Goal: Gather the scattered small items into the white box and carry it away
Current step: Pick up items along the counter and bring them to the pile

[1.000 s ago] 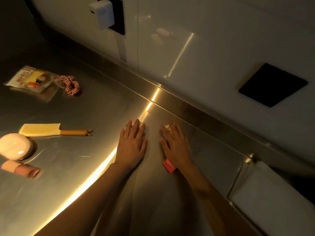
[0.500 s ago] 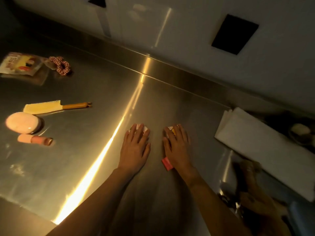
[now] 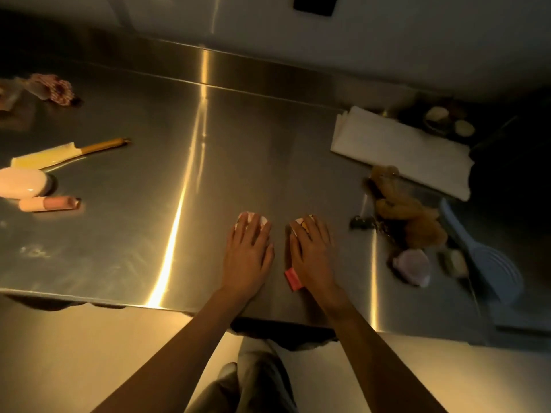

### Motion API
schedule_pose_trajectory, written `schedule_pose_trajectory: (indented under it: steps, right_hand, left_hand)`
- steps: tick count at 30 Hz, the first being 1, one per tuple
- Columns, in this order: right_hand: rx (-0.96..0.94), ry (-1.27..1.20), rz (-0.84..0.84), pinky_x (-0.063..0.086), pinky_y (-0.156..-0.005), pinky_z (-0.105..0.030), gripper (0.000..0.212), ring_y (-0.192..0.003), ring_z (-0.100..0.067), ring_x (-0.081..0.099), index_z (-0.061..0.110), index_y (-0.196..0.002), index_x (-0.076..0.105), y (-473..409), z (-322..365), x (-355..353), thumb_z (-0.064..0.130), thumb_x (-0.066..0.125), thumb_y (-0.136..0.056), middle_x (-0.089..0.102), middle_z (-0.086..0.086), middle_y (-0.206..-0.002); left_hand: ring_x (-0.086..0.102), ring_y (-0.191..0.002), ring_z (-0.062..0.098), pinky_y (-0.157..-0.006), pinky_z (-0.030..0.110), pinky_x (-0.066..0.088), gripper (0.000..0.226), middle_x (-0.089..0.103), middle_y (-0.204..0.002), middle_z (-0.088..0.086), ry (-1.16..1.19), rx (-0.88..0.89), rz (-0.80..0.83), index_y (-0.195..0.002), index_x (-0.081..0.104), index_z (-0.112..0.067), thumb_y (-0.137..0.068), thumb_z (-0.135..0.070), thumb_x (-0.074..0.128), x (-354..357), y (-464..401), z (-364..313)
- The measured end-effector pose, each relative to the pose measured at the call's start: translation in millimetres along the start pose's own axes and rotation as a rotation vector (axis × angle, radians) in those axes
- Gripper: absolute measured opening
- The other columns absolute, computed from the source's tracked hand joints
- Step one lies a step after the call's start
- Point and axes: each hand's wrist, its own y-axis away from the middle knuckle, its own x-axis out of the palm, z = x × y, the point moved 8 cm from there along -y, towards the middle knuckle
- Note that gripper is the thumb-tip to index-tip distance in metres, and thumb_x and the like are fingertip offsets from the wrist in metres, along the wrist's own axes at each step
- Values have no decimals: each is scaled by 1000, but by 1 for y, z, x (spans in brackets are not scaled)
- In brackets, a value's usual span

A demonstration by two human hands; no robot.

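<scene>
Two flat hands on a steel surface in dim light

Left hand (image 3: 249, 257) and right hand (image 3: 311, 256) lie flat, fingers straight, each covering a small item; a pink packet (image 3: 293, 280) under the right runs 11-to-5 o'clock. White box (image 3: 399, 150) lies at 2 o'clock, steel surface (image 3: 149, 234) glaring.

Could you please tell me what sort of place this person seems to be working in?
Probably a kitchen or utility worktop: a stainless steel counter with a raised back edge against a pale wall, a folded white cloth, and toiletries such as a yellow comb scattered about.
</scene>
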Motion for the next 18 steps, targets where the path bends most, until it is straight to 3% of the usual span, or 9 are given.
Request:
schedule_pose_trajectory:
  steps: [6,9,14,18]
  right_hand:
    - [93,13,-23,23,-111,-41,38,-126,-30,46,13,-122,59,49,-25,-20,28,35,-97,56,-13,-130]
    - [117,29,-52,28,-111,-48,39,-124,-32,48,11,-119,61,61,-42,-31,28,34,-96,57,-14,-128]
    - [110,39,-134,13,-116,-44,37,-123,-33,49,9,-115,64,63,-64,-45,26,37,-96,59,-17,-124]
    - [95,39,-147,17,-115,-49,36,-122,-35,49,8,-112,65,52,-84,-48,25,39,-96,60,-19,-121]
  left_hand:
    - [25,-140,33,-112,51,25,60,38,-147,14,44,71,59,-137,46,-13,-100,-45,11,23,30,-52]
    - [29,-138,36,-109,54,28,64,40,-145,16,45,107,77,-136,46,-12,-100,-48,6,32,36,-77]
    - [30,-137,37,-112,52,17,60,41,-144,18,29,144,63,-136,44,-12,-101,-44,8,41,34,-100]
    - [29,-137,36,-112,50,21,55,42,-143,17,27,171,66,-137,40,-13,-101,-41,10,51,22,-115]
